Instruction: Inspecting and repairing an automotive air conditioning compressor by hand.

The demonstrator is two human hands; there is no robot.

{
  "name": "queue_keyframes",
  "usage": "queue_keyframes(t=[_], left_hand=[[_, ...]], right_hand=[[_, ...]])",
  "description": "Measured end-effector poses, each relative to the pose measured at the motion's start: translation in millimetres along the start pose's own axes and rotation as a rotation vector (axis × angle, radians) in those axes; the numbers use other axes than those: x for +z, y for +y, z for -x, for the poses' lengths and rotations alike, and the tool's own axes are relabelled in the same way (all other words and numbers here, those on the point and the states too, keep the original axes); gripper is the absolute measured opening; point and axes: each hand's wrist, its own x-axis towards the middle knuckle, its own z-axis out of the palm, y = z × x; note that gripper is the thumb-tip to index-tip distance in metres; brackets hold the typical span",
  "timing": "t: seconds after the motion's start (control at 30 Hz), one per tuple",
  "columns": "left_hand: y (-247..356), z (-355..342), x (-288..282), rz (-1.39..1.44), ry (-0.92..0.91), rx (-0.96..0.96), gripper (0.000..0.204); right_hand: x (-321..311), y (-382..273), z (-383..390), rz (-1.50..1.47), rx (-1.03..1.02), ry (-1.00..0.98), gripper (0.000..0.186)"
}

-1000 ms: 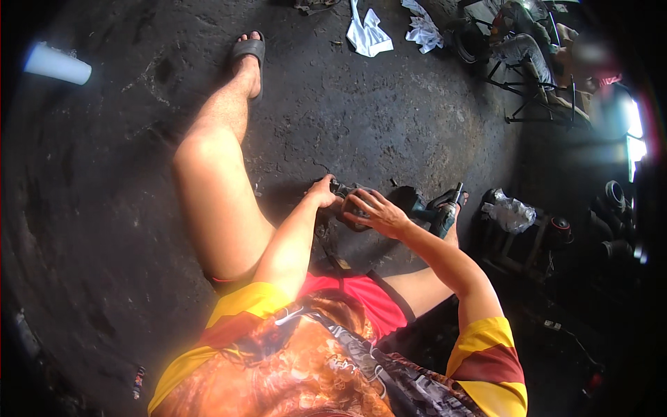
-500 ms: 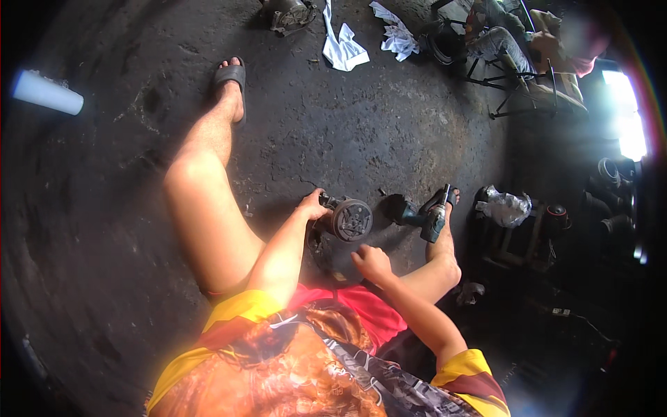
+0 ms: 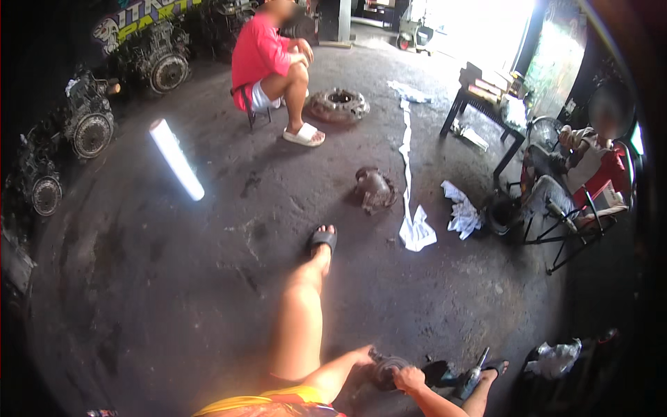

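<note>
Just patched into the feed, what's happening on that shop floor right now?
A person sits on the stained concrete floor, one leg stretched out, with both hands on a round metal part low in the picture. The left hand is on its left side and the right hand grips it from the near side. Beyond them lie a dark metal housing and white rags. A person in a red shirt sits further back beside a clutch disc.
</note>
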Motion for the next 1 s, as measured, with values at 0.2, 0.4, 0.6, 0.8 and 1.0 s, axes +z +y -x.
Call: queue_keyframes(t=[0.2, 0.4, 0.6, 0.8, 1.0], left_hand=[[-16.5, -21.4, -13.8, -0.05, 0.056, -0.137, 0.084], [-20.5, -32.9, -17.3, -0.13, 0.054, -0.119, 0.08], [-36.3, -34.9, -19.8, -0.158, -0.038, -0.105, 0.067], [18.9, 9.7, -19.3, -0.11, 0.01, -0.157, 0.082], [-14.8, -33.8, -14.8, -0.145, -0.034, -0.134, 0.093]], right_hand=[[-30.1, 30.4, 56.0, 0.101, -0.128, 0.047, 0.056], [-56.4, -11.9, 58.0, 0.125, -0.679, 0.436, 0.088], [-35.7, -13.5, 14.3, 0.584, -0.944, 0.329, 0.067], [-34.1, -18.8, 12.6, 0.105, -0.29, 0.239, 0.049], [-43.1, 29.5, 12.3, 0.135, -0.021, -0.06, 0.056]])
